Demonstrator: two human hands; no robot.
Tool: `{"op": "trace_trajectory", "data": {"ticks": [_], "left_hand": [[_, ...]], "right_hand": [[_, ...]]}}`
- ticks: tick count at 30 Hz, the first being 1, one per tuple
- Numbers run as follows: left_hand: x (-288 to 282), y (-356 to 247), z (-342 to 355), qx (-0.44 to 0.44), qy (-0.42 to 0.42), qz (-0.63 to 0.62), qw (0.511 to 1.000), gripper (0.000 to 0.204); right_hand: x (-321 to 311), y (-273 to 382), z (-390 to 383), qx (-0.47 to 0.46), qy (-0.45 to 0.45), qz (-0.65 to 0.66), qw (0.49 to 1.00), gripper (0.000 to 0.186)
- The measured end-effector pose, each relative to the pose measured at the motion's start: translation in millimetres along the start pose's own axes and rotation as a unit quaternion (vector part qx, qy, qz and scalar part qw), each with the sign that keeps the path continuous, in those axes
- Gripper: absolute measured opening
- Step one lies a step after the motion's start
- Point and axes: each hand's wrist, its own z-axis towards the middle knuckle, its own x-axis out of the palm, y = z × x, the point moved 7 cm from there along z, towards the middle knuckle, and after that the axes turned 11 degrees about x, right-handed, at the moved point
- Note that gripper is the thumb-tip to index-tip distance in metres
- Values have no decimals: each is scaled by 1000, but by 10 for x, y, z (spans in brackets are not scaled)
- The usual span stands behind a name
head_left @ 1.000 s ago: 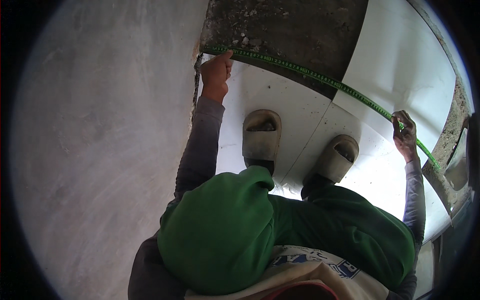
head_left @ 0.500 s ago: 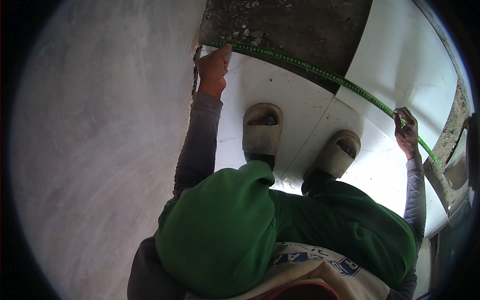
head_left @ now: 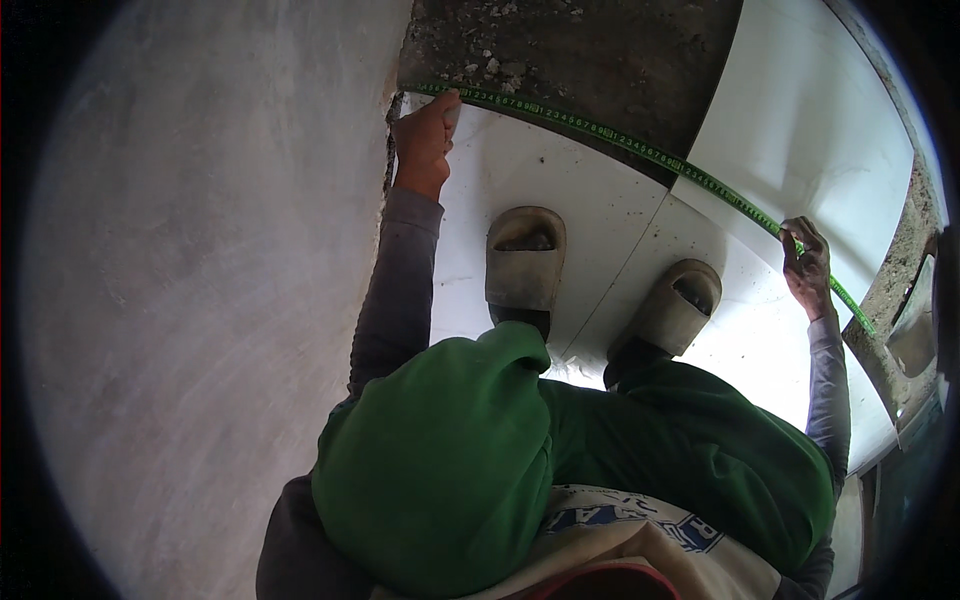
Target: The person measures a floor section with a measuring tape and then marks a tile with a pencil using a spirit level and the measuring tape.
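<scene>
A green measuring tape runs taut along the far edge of the white floor tiles, from the grey wall on the left to the right side. My left hand pins its free end where the tile meets the wall. My right hand pinches the tape farther along, near the right tile's edge; the tape goes on past it toward the lower right. I squat on the tiles in beige slippers, with green trousers filling the lower middle of the view.
A plain grey plastered wall fills the left half. Beyond the tiles lies rough bare concrete with small stones. Another white tile lies at the upper right, with a rough concrete edge along the right.
My left hand has slid the tape's end a little up toward the far corner of the tile. My right hand stays pinched on the tape, nearly still.
</scene>
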Motion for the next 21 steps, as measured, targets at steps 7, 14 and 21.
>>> {"op": "trace_trajectory", "data": {"ticks": [7,14,21], "left_hand": [[-118,179,248,24,61,-18,998,15],[32,2,220,-11,75,-53,996,22],[11,-60,216,-15,33,-22,999,23]], "right_hand": [[-44,56,-36,-73,-54,-74,993,7],[-94,80,-12,-50,-42,-111,992,7],[-27,96,-83,-57,-42,-103,992,2]]}}
